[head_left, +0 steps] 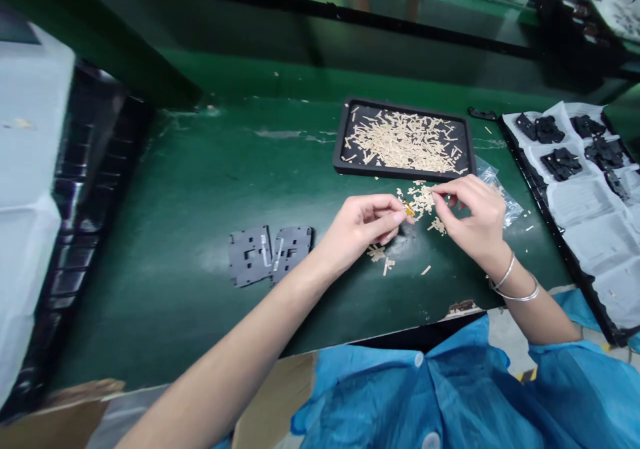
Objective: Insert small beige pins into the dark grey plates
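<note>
My left hand (373, 220) is closed in a pinch on a small yellow-orange piece (409, 209), too small to name more exactly. To its right, my right hand (473, 212) has its thumb and forefinger pressed together over a loose heap of small beige strips (423, 199); what is between those fingertips, if anything, I cannot make out. More beige strips (387, 262) lie on the table below my left hand. Two dark grey plastic plates (250, 256) with cutouts lie side by side left of my left forearm.
A black tray (341, 136) full of beige strips stands behind my hands. Beside it lies a clear plastic bag (511, 209). At right, a lined tray (575, 202) holds several black parts (563, 162). Another lined tray (37, 162) stands at left on the green table (200, 182).
</note>
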Demonstrator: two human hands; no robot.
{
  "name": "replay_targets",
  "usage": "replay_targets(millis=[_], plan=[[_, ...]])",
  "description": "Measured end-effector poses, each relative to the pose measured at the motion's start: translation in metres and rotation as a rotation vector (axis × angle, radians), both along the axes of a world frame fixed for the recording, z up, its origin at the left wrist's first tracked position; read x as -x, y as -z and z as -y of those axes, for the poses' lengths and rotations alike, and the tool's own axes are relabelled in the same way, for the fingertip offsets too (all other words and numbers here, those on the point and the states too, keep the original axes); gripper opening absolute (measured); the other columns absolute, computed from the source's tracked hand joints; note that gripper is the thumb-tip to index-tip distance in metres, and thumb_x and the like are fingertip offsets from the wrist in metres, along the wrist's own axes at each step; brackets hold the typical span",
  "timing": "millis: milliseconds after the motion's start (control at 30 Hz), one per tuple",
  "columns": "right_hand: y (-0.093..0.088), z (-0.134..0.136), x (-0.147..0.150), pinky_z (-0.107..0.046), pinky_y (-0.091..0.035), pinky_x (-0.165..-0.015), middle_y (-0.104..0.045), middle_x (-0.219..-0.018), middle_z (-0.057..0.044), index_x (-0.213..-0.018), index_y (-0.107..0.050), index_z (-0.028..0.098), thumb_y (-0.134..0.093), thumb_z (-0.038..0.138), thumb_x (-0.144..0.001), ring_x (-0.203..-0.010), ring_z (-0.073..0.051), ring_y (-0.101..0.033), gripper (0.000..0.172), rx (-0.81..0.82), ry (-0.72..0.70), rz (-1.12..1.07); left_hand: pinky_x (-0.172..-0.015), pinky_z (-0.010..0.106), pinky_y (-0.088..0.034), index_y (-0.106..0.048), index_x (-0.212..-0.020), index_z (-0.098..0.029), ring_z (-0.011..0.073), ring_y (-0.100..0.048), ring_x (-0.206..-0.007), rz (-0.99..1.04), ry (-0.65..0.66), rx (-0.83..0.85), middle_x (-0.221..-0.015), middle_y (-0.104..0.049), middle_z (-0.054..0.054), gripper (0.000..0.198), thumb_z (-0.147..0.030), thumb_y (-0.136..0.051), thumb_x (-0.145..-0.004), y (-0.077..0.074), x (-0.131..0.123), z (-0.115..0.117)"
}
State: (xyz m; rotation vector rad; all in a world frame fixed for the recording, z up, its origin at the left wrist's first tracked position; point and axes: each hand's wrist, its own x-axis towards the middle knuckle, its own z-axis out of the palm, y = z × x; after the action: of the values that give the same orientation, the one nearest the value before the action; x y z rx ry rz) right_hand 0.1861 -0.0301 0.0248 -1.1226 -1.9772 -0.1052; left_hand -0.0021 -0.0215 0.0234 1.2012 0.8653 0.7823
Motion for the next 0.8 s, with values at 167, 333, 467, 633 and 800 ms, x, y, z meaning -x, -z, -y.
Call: replay_targets(millis=[167,333,467,633,800], plan=[[-0.003,0.001,0.0,-0.033,-0.055,-0.07,-0.075,-0.088,-0.007,-0.083,-0.067,0.018,-0.057,0.004,-0.082,-0.079,-0.018,-0.067,0.018,-0.044,-0.112,0.023,-0.042,0.023,-0.018,-0.06,-0.066,-0.013,0.0053,-0.037,-0.041,0.245,0.12,0.24,-0.052,-0.053,-0.002,0.022,-0.031,-0.072,-0.069,0.004,0.001,-0.006],[-0.007,0.006,0.007,-0.03,-0.052,-0.059,-0.068,-0.072,-0.002,-0.073,-0.06,0.021,-0.064,0.015,-0.084,-0.066,-0.015,-0.062,0.013,-0.12,-0.21,0.022,-0.043,0.024,-0.017,-0.057,-0.064,-0.014,0.0056,-0.037,-0.04,0.294,0.197,0.309,-0.051,-0.05,-0.002,0.022,-0.03,-0.07,-0.069,0.003,0.002,-0.006],[-0.006,0.007,0.007,-0.029,-0.05,-0.058,-0.065,-0.068,-0.002,-0.071,-0.057,0.021,-0.066,0.015,-0.082,-0.066,-0.014,-0.058,0.015,-0.131,-0.251,0.018,-0.044,0.025,-0.016,-0.056,-0.064,-0.014,0.0057,-0.036,-0.04,0.272,0.207,0.318,-0.05,-0.049,-0.002,0.022,-0.03,-0.069,-0.07,0.003,0.002,-0.006],[-0.005,0.007,0.007,-0.03,-0.051,-0.062,-0.068,-0.076,-0.003,-0.084,-0.064,0.019,-0.065,0.011,-0.084,-0.071,-0.015,-0.058,0.008,-0.137,-0.267,0.018,-0.043,0.024,-0.016,-0.055,-0.063,-0.015,0.0061,-0.035,-0.041,0.245,0.227,0.328,-0.049,-0.046,-0.002,0.024,-0.032,-0.069,-0.07,0.003,0.002,-0.005],[-0.004,0.007,0.008,-0.03,-0.052,-0.062,-0.068,-0.076,-0.003,-0.082,-0.066,0.019,-0.062,0.012,-0.086,-0.07,-0.014,-0.06,0.009,-0.131,-0.291,0.02,-0.042,0.023,-0.018,-0.054,-0.063,-0.014,0.0056,-0.034,-0.041,0.238,0.226,0.336,-0.05,-0.047,-0.002,0.027,-0.034,-0.071,-0.07,0.001,0.002,-0.004]])
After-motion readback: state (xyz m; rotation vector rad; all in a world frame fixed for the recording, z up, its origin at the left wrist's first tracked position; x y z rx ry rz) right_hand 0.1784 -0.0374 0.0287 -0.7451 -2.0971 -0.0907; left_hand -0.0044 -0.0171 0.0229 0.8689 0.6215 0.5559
